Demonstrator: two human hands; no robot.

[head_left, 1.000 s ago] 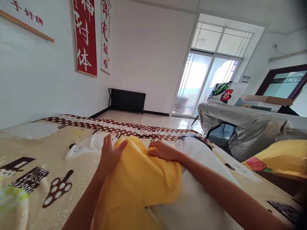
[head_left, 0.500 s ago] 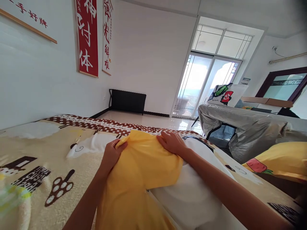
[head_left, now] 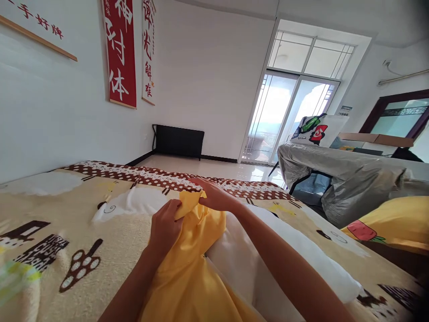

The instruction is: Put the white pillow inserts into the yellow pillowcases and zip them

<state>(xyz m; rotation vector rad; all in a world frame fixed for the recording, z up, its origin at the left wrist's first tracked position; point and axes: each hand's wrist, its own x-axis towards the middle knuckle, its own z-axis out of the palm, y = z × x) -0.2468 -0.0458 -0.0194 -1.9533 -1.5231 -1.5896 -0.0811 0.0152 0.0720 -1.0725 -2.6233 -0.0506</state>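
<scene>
A yellow pillowcase (head_left: 191, 277) hangs bunched in front of me, gathered into folds near its far edge. My left hand (head_left: 166, 223) is closed on the left side of that edge, fingers curled round the cloth. Close beside it, my right hand (head_left: 214, 194) grips the edge from the right; its fingers reach forward and its thumb lies against the fabric. A plain white pillow (head_left: 301, 250) lies on the bed under my right forearm, partly covered by the pillowcase.
A beige patterned blanket (head_left: 110, 250) with a brown polka-dot border covers the bed. At the right is a yellow pillow (head_left: 398, 223) with a carrot-like print. Farther back stand a table under a silvery cover (head_left: 351, 170), a printed bag (head_left: 318, 129) and a black folded panel (head_left: 179, 141).
My right hand has moved left toward my left hand, drawing the far edge of the pillowcase together. The cloth that was spread flat is now bunched, and more of the white pillow shows.
</scene>
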